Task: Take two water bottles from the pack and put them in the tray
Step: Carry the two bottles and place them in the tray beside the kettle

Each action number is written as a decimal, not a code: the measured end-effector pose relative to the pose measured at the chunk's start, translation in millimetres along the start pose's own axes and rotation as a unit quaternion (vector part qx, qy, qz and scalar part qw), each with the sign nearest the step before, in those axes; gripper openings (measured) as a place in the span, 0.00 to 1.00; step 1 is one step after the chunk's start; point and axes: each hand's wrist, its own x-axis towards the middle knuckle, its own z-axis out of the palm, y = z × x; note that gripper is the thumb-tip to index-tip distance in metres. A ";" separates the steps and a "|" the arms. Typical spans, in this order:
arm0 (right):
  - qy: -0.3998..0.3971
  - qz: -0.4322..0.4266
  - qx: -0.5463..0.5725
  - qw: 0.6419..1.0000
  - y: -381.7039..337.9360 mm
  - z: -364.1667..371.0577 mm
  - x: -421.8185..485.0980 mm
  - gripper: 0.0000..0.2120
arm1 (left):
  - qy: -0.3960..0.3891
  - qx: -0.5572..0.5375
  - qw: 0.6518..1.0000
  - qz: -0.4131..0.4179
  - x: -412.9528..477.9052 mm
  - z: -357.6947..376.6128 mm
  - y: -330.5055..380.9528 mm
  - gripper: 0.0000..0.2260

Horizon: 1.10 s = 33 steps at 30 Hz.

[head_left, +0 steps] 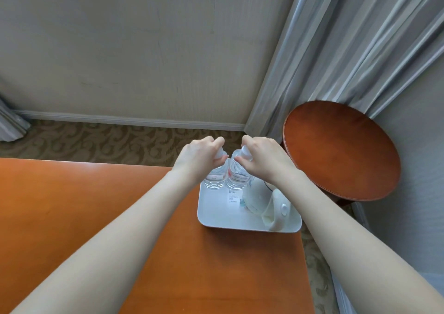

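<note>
Two clear water bottles stand upright side by side at the far left corner of a white tray (pixel 216 220). My left hand (pixel 199 157) grips the cap end of the left bottle (pixel 213 180). My right hand (pixel 262 157) grips the cap end of the right bottle (pixel 236 177). Both bottle bases appear to rest on the tray floor. The pack of bottles is not in view.
The tray sits at the far right corner of an orange wooden table (pixel 96 217). A white kettle (pixel 266 203) lies on the tray's right side, under my right forearm. A round wooden side table (pixel 341 150) stands to the right, with curtains (pixel 348 49) behind it.
</note>
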 end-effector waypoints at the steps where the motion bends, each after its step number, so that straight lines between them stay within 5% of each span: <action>1: -0.004 0.002 -0.004 1.000 2.6 5.9 7.1 0.16 | -0.009 0.005 1.000 0.000 6.9 6.0 -2.7 0.15; 20: -0.063 0.038 -0.032 0.997 28.4 66.3 48.9 0.18 | -0.084 0.066 0.994 -0.024 51.1 70.8 -17.6 0.19; 25: -0.094 -0.016 -0.137 0.986 32.4 57.7 47.8 0.24 | -0.151 0.122 0.981 -0.017 60.9 58.9 -23.1 0.24; 33: -0.148 -0.061 -0.134 0.978 31.8 48.6 53.4 0.17 | -0.265 0.094 0.957 0.073 73.2 34.7 -33.5 0.18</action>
